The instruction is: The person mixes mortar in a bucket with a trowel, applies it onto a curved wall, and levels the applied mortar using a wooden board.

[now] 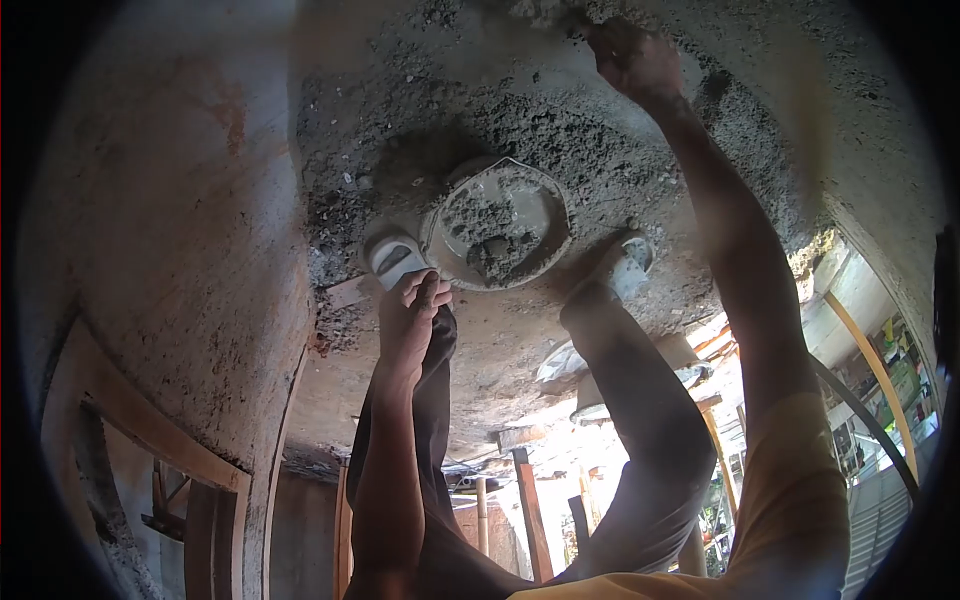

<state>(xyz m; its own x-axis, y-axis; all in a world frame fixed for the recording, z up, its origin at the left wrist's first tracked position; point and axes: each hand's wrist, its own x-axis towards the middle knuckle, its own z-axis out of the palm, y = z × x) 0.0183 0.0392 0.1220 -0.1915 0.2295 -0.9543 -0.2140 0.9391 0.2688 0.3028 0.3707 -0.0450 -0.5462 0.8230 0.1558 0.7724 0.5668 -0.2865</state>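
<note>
My left hand (410, 315) is raised in front of the light sandal on my left foot, just beside the near left rim of a round bucket (431, 252). Its fingers are curled together, with nothing seen in them. Grey wet mortar (480, 215) lies in the bucket. At the top right, my right hand (637, 62) is stretched out far beyond the bucket, close to the rough grey surface. Its fingers are closed round something dark and blurred that I cannot make out.
Loose grey mortar (620, 155) is scattered around the bucket. My feet stand on either side of it. On the left is a stained wall (190, 210) with a wooden frame (150, 410) below. Wooden posts (532, 510) and bright daylight show at the bottom.
</note>
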